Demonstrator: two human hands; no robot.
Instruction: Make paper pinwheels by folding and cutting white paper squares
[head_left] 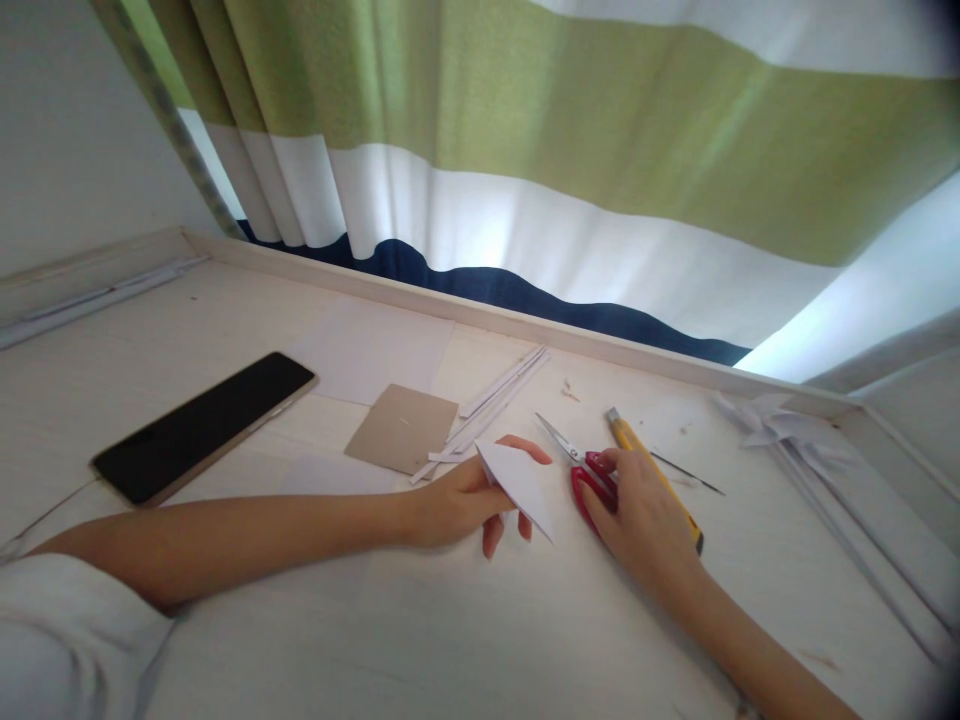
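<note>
My left hand [469,495] is closed on a folded piece of white paper [517,485], a triangle held above the table with its point toward the lower right. My right hand [645,505] has its fingers around the red handles of a pair of scissors [592,480]. The scissor blades lie low over the table and point up and left, toward the paper. Partly hidden under my right hand lies a yellow utility knife [628,435]. Beside it is a thin dark rod [686,472].
A black phone [206,425] with a cable lies at left. Near my left hand are a brown cardboard square [405,428], white paper strips [502,385] and a paper sheet [375,345]. Folded paper pinwheel-like pieces [780,420] lie at right. A raised rim [480,318] edges the table.
</note>
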